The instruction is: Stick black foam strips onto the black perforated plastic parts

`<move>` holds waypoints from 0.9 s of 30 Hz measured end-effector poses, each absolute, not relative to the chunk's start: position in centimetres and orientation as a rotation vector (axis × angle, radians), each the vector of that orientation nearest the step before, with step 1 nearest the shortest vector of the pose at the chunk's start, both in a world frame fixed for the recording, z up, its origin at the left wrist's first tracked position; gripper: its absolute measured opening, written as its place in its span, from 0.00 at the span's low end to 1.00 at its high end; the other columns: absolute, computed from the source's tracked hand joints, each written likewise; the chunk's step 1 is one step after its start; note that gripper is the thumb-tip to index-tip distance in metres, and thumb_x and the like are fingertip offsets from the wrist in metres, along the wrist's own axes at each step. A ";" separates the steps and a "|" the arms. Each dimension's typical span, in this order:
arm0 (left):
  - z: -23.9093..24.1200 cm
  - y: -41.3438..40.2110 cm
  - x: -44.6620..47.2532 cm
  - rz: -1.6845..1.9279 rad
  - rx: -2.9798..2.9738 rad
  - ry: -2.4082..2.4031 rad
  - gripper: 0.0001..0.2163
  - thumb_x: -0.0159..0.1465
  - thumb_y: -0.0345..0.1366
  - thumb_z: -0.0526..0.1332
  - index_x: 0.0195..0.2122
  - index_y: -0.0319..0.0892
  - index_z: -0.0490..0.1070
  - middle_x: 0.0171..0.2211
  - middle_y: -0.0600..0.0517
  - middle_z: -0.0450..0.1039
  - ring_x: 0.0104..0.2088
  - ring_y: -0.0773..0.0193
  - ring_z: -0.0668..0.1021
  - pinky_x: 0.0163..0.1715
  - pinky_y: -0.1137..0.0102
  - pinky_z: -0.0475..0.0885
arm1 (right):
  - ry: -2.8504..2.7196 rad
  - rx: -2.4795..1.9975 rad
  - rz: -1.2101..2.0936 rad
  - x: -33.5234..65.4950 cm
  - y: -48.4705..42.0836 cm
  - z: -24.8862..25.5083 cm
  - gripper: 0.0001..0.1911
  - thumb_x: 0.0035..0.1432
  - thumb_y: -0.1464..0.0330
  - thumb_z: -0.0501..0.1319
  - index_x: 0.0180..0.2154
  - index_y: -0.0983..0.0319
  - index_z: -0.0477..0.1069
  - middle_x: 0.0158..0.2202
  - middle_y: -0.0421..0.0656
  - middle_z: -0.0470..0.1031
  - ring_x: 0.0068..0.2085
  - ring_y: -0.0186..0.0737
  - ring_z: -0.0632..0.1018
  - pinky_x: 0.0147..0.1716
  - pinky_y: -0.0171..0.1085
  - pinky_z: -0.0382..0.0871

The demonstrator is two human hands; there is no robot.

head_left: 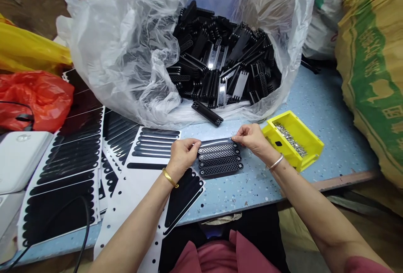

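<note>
My left hand (181, 152) pinches the left end of a thin black adhesive strip (216, 142). My right hand (252, 138) pinches its right end. The strip is stretched over the top one of several black perforated plastic grille pieces (220, 158) lying side by side on the blue speckled table (317, 109). Both hands have their fingers closed on the strip. A sheet of black strips on white backing (155, 147) lies just left of my left hand.
A big clear plastic bag (126, 50) holds a heap of black grille parts (226, 55) behind the hands. A yellow bin of small metal pieces (294, 139) sits right of my right hand. More strip sheets (69, 168), a red bag (34, 97) and a white box (19, 159) lie left.
</note>
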State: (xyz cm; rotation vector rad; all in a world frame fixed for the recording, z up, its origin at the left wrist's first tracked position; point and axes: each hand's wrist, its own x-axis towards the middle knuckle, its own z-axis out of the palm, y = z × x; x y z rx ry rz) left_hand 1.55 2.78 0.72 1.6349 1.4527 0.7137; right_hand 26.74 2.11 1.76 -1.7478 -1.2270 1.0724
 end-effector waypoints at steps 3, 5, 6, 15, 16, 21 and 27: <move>0.5 2.8 1.6 0.717 1.623 1.462 0.16 0.58 0.45 0.57 0.32 0.40 0.81 0.17 0.54 0.72 0.16 0.65 0.72 0.17 0.72 0.62 | -1.159 -1.782 1.120 27.2 1.7 1.7 0.15 0.36 0.63 0.71 0.22 0.60 0.65 0.14 0.36 0.65 0.16 0.31 0.65 0.15 0.33 0.54; 0.4 2.8 1.6 0.713 1.610 1.464 0.16 0.58 0.45 0.57 0.31 0.40 0.81 0.16 0.54 0.71 0.15 0.65 0.71 0.16 0.72 0.62 | -1.128 -1.787 1.102 27.6 1.5 2.0 0.13 0.38 0.64 0.69 0.25 0.61 0.67 0.14 0.35 0.66 0.16 0.32 0.66 0.16 0.33 0.56; 0.4 2.8 1.7 0.709 1.602 1.465 0.16 0.59 0.45 0.57 0.31 0.40 0.81 0.15 0.55 0.70 0.14 0.66 0.71 0.16 0.72 0.62 | -1.133 -1.795 1.031 27.6 1.5 2.2 0.12 0.41 0.64 0.68 0.27 0.61 0.68 0.14 0.34 0.66 0.16 0.32 0.66 0.16 0.33 0.56; 0.9 2.7 1.8 0.718 1.616 1.449 0.15 0.60 0.44 0.58 0.31 0.41 0.80 0.14 0.55 0.70 0.13 0.67 0.71 0.17 0.73 0.62 | -2.070 -1.926 0.417 19.3 3.2 4.6 0.10 0.55 0.63 0.66 0.25 0.60 0.75 0.27 0.46 0.79 0.31 0.42 0.76 0.28 0.37 0.60; 0.9 2.7 1.8 0.718 1.615 1.445 0.15 0.60 0.45 0.58 0.31 0.41 0.80 0.14 0.55 0.70 0.13 0.66 0.71 0.17 0.73 0.62 | -2.151 -1.937 0.399 18.6 3.1 4.6 0.10 0.57 0.63 0.65 0.26 0.60 0.77 0.29 0.47 0.80 0.32 0.43 0.77 0.29 0.37 0.60; 0.8 2.7 1.7 0.737 1.604 1.442 0.15 0.60 0.45 0.58 0.30 0.42 0.80 0.13 0.56 0.69 0.12 0.66 0.71 0.17 0.73 0.64 | -2.080 -2.137 0.375 20.7 1.7 4.1 0.13 0.59 0.61 0.63 0.25 0.59 0.76 0.27 0.47 0.79 0.31 0.44 0.76 0.28 0.38 0.57; 0.8 2.7 1.7 0.723 1.612 1.455 0.15 0.60 0.45 0.58 0.30 0.41 0.80 0.13 0.56 0.69 0.13 0.65 0.72 0.17 0.72 0.65 | -1.713 -2.181 0.362 26.3 0.4 3.4 0.16 0.52 0.65 0.67 0.17 0.60 0.67 0.18 0.42 0.71 0.24 0.38 0.69 0.25 0.37 0.55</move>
